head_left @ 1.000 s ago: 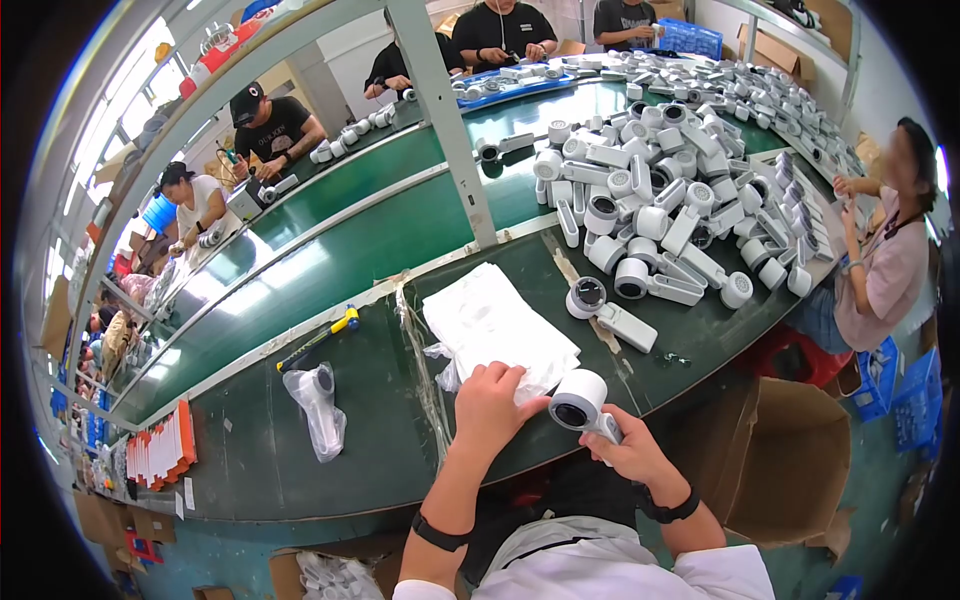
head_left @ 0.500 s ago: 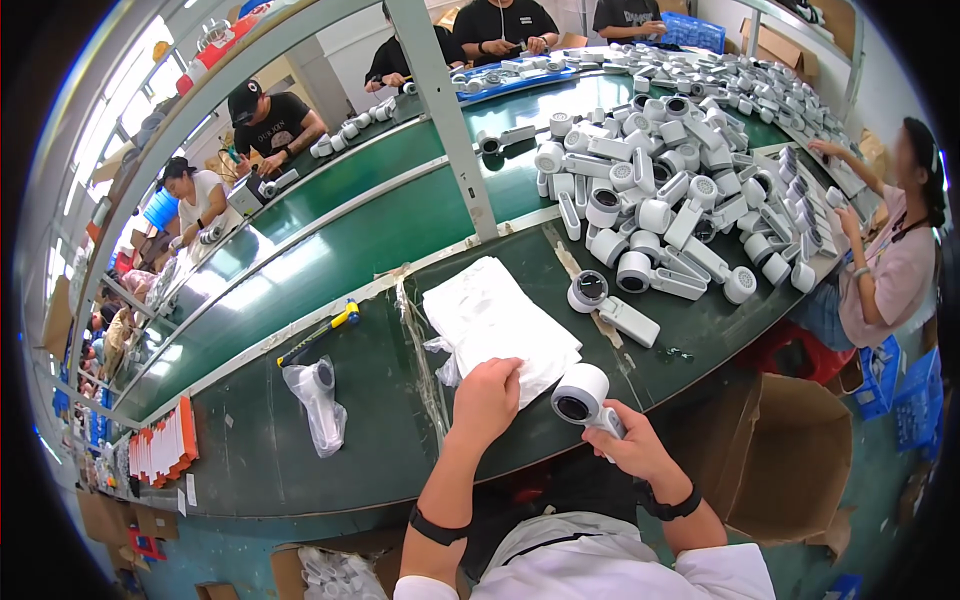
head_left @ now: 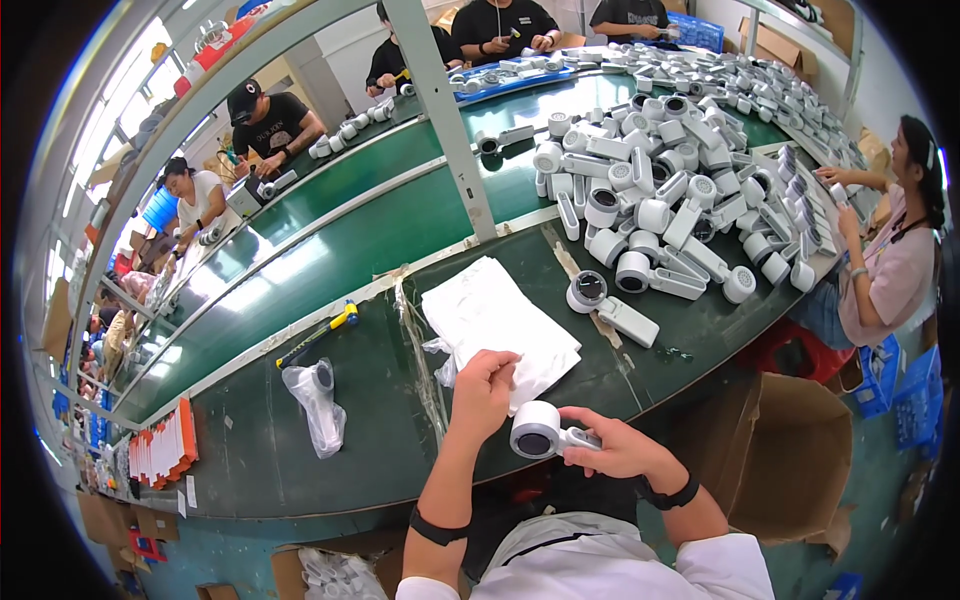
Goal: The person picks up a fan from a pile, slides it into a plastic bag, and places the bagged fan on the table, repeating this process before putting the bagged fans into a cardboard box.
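My right hand (head_left: pixel 617 445) grips the handle of a white handheld device (head_left: pixel 537 428) with a drum-shaped head and a dark round face. It is held tilted over the bench's near edge, its head pointing left, close to my left hand (head_left: pixel 484 392). The fingers of my left hand are pinched together at the near edge of a stack of thin white plastic bags (head_left: pixel 500 325). Just right of the stack lies another white device (head_left: pixel 628 322) of the same kind. A device in a clear bag (head_left: pixel 318 408) rests on the left of the bench.
A big heap of white devices (head_left: pixel 660 180) covers the far right. A yellow-and-black tool (head_left: pixel 345 316) lies left, beyond the bagged device. A metal post (head_left: pixel 455 130) rises at the bench's far edge. A cardboard box (head_left: pixel 790 460) stands at right. Co-workers sit around the line.
My right hand has brought the device left and slightly down, turning its handle more level. My left hand has shifted slightly at the bags' edge.
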`<action>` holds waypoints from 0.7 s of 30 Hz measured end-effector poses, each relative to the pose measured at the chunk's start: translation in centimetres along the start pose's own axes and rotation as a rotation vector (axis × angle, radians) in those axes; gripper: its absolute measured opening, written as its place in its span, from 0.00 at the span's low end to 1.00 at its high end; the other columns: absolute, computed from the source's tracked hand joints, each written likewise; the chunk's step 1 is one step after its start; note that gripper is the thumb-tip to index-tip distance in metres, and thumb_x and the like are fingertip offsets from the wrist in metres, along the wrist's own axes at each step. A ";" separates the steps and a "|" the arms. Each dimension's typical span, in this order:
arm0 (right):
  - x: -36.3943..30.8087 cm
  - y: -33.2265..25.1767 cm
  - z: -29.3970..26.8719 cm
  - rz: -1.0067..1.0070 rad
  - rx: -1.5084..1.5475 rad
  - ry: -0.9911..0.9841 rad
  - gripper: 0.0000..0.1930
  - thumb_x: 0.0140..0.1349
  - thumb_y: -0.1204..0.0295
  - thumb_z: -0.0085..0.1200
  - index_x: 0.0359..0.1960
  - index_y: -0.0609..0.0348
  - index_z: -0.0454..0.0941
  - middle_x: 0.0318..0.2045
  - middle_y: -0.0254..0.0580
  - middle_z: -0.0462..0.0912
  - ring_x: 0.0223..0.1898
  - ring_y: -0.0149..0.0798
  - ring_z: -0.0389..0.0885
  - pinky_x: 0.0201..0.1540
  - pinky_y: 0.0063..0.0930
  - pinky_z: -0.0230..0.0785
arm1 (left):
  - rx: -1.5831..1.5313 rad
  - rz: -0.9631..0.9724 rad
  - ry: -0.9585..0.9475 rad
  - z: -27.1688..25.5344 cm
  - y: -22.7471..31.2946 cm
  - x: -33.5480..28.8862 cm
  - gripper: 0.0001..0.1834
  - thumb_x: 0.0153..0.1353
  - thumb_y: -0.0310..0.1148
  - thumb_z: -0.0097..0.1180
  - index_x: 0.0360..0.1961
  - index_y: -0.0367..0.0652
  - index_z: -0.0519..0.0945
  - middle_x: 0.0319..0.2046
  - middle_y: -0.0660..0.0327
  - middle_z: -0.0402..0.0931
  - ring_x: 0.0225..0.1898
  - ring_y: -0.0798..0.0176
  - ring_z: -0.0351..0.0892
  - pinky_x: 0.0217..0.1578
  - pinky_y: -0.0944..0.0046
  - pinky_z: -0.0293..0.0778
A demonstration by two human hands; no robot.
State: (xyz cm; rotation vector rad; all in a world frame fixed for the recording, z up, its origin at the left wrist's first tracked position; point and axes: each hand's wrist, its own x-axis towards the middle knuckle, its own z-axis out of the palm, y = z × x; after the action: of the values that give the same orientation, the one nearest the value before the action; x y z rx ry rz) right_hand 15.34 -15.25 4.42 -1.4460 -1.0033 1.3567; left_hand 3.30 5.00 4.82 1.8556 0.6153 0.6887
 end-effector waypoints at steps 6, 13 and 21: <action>-0.1 -1.2 -0.4 0.038 -0.054 -0.021 0.35 0.62 0.59 0.58 0.67 0.51 0.56 0.30 0.39 0.82 0.24 0.31 0.79 0.30 0.26 0.72 | 0.106 0.031 0.011 -0.1 0.8 -0.5 0.06 0.61 0.23 0.56 0.38 0.37 0.81 0.28 0.65 0.77 0.27 0.75 0.69 0.27 0.74 0.66; -0.7 -2.0 -0.3 0.053 -0.113 -0.032 0.48 0.62 0.67 0.59 0.72 0.55 0.33 0.29 0.40 0.83 0.23 0.30 0.79 0.31 0.24 0.73 | -0.019 -0.047 -0.099 -0.1 1.5 -1.2 0.07 0.59 0.30 0.61 0.34 0.36 0.83 0.28 0.62 0.77 0.23 0.72 0.68 0.25 0.71 0.66; 0.0 -3.2 -0.9 0.102 -0.221 -0.074 0.52 0.64 0.65 0.56 0.71 0.53 0.20 0.30 0.40 0.83 0.23 0.31 0.78 0.32 0.24 0.73 | -0.107 -0.097 -0.278 -1.1 1.1 -1.3 0.09 0.62 0.32 0.60 0.38 0.37 0.82 0.30 0.61 0.78 0.28 0.70 0.72 0.32 0.70 0.69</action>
State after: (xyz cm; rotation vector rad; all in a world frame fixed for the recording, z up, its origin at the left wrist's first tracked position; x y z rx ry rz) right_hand 16.28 -14.46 7.50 -1.6391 -1.1707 1.4157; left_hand 1.76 4.40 5.97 1.7697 0.4738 0.3833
